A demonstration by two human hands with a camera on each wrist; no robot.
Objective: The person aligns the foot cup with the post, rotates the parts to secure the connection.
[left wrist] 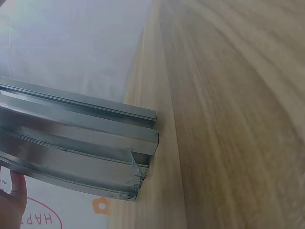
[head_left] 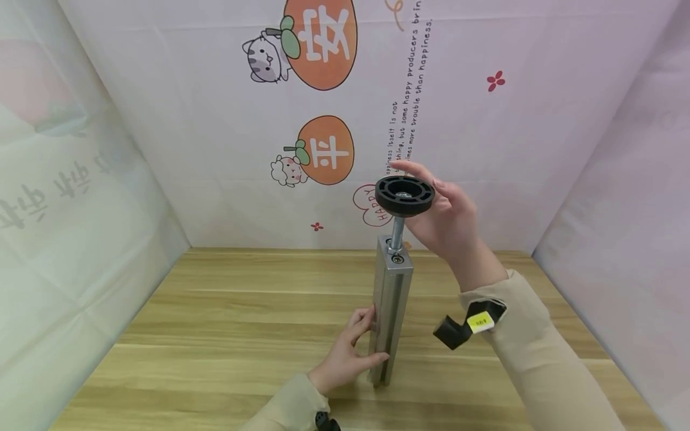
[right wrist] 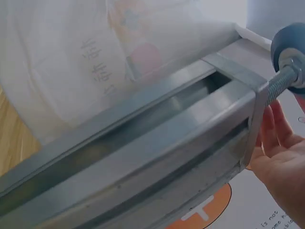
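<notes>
A silver aluminium profile (head_left: 387, 311) with slots along its sides stands upright on the wooden table. In the left wrist view, the slotted lower end of the profile (left wrist: 81, 143) meets the wood. A threaded rod (head_left: 398, 233) with a nut rises from its top plate and carries a round black levelling foot (head_left: 404, 196). My left hand (head_left: 347, 356) grips the profile low down, thumb on one side and fingers on the other. Beside and behind the foot is my right hand (head_left: 444, 218), fingers loosely extended; whether they touch its rim is unclear.
The wooden tabletop (head_left: 226, 335) ends at a printed cloth backdrop (head_left: 226, 197), with cloth walls on the left (head_left: 81, 239) and right (head_left: 609, 227). A black wrist mount (head_left: 458, 329) sticks out from the right sleeve.
</notes>
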